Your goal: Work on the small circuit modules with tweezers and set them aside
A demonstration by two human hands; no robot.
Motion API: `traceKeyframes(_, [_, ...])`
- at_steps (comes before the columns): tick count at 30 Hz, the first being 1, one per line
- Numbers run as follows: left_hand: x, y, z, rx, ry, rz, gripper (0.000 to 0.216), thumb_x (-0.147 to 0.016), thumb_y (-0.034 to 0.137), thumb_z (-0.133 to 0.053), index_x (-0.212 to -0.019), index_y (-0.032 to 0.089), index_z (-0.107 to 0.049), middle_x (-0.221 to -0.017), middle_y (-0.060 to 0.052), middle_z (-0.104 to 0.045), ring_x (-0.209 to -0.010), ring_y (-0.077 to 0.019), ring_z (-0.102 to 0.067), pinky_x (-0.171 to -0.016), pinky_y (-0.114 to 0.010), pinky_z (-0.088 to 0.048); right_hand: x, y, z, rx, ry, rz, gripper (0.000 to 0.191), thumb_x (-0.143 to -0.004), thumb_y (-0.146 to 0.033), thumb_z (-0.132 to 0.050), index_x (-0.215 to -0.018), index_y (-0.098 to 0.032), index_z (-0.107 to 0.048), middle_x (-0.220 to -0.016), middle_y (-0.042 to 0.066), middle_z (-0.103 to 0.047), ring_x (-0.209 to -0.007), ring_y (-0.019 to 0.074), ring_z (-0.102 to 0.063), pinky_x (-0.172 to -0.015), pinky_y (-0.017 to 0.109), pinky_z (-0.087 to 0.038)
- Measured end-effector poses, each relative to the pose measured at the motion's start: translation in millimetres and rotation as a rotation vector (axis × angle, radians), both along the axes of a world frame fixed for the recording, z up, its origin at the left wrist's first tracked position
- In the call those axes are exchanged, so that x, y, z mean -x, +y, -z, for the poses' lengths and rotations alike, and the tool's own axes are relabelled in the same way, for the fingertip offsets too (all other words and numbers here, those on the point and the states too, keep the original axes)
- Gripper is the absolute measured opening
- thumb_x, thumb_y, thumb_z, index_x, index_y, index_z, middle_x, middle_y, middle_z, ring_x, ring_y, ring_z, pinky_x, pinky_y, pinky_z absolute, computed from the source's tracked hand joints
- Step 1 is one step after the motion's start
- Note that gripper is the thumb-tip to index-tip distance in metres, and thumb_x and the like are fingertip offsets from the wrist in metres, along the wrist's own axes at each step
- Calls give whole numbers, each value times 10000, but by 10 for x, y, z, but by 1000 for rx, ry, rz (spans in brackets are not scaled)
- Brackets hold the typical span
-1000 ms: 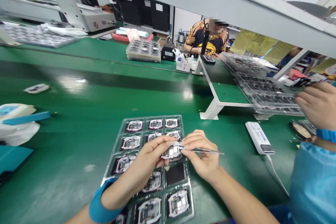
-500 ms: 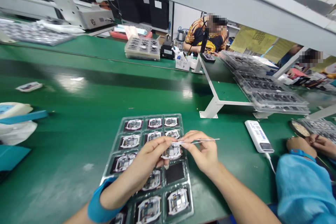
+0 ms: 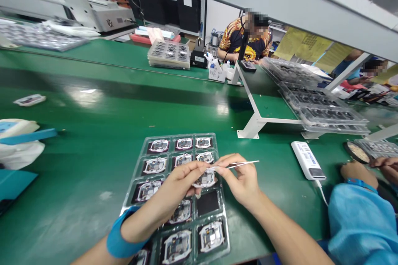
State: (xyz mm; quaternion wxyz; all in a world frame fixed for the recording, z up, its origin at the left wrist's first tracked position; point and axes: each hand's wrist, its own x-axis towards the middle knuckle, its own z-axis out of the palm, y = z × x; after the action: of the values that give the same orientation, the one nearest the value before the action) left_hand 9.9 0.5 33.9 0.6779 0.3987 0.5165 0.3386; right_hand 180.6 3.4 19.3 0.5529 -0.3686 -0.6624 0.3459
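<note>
Electronic module pinched by left hand; right hand alongside, clamped on tweezers, above plastic tray.

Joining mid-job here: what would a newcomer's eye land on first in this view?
First, the two hands at centre: the right hand holds steel tweezers near a small electronic module at the left hand's fingertips. Under them lies a clear tray of similar modules on the green bench. Farther back, on the right, stacked clear trays sit on a raised shelf.
</note>
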Motion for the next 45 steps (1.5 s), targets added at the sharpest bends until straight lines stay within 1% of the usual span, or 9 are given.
traceKeyframes(4, [-10, 1, 10, 6, -3, -11, 291, -689, 469, -714, -823, 212, -738, -798, -18, -633, -713, -160, -536, -566, -219, -446, 1, 13, -6, -13, 22, -5, 68, -841, -150, -664, -837, -210, -632, -799, 32, -723, -766, 172, -709, -720, 307, -574])
traceKeyframes(10, [-12, -14, -7, 13, 13, 10, 328, -697, 504, -698, -830, 206, -736, -829, -15, -621, -738, -159, -526, -581, -224, -458, -2, 5, -34, -34, -8, -22, 60, -846, -156, -658, -834, -208, -632, -786, 23, -708, -752, 162, -701, -695, 290, -573])
traceKeyframes(13, [-2, -11, 11, 1, 21, 29, 325, -697, 506, -695, -806, 202, -726, -806, -6, -607, -690, -142, -500, -570, -221, -446, -7, -8, -26, -33, -39, -32, 45, -857, -168, -648, -845, -207, -630, -794, 28, -711, -750, 167, -702, -682, 299, -578])
traceKeyframes(19, [7, 8, 42, -45, 9, 45, 325, -696, 511, -691, -783, 198, -701, -728, 16, -574, -595, -118, -455, -524, -214, -413, -14, -17, -6, -59, -108, -42, 43, -860, -171, -656, -871, -208, -637, -842, 49, -724, -801, 184, -711, -736, 334, -584])
traceKeyframes(24, [7, 11, 40, -52, 16, 32, 330, -693, 521, -689, -761, 198, -682, -691, 27, -542, -587, -119, -449, -511, -208, -405, -9, -3, -2, 19, -39, -43, 25, -856, -195, -662, -845, -204, -642, -828, 49, -718, -802, 184, -707, -740, 331, -577])
traceKeyframes(28, [9, 10, 55, -58, 30, 17, 339, -693, 527, -686, -770, 198, -678, -665, 36, -526, -557, -111, -443, -491, -203, -399, -13, 4, 23, 73, 2, -50, 38, -854, -208, -666, -870, -208, -632, -855, 49, -714, -822, 183, -705, -733, 321, -573])
traceKeyframes(36, [-3, -7, 38, -67, 49, -1, 319, -709, 514, -672, -779, 204, -689, -670, 31, -546, -569, -123, -452, -507, -217, -421, 0, 10, 43, 80, 49, -47, 43, -839, -209, -687, -825, -207, -646, -808, 42, -731, -777, 188, -722, -709, 328, -585])
traceKeyframes(41, [-16, 7, 40, -72, 69, -27, 326, -701, 509, -680, -787, 196, -704, -735, 2, -603, -628, -140, -495, -520, -212, -424, 3, 17, 37, 18, -26, -58, 31, -839, -191, -684, -827, -211, -664, -830, 47, -749, -810, 194, -724, -758, 358, -588])
traceKeyframes(45, [-8, 11, 60, -56, 67, -26, 322, -729, 508, -680, -831, 204, -711, -708, 12, -601, -635, -141, -512, -519, -201, -431, 7, 22, 26, 33, -33, -15, 21, -836, -203, -680, -828, -207, -661, -830, 51, -742, -800, 188, -722, -738, 335, -589])
